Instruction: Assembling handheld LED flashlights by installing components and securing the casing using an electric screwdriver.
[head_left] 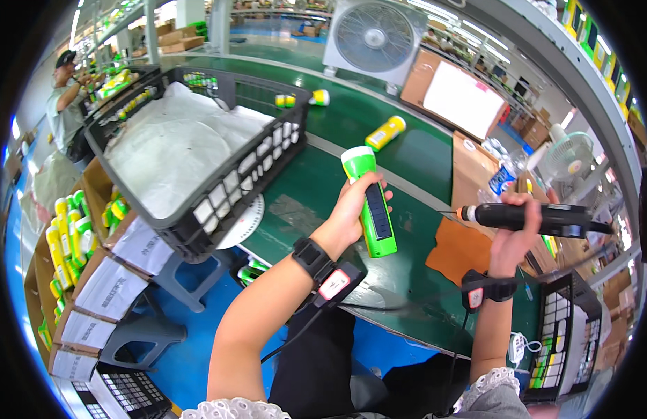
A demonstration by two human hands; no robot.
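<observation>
My left hand is closed around a green flashlight with a white head and a dark panel along its body. The flashlight tilts over the green workbench, head end up and away from me. In my right hand is a black electric screwdriver, level, its thin bit pointing left toward the flashlight but apart from it. Below the bit an orange-brown mat lies on the bench. Farther back lies a yellow flashlight, with another yellow flashlight beyond it.
At the left stands a large black crate lined with white sheeting. Cartons of flashlights sit below it. A big fan is at the back, a small fan and bottle at right. A person works far left.
</observation>
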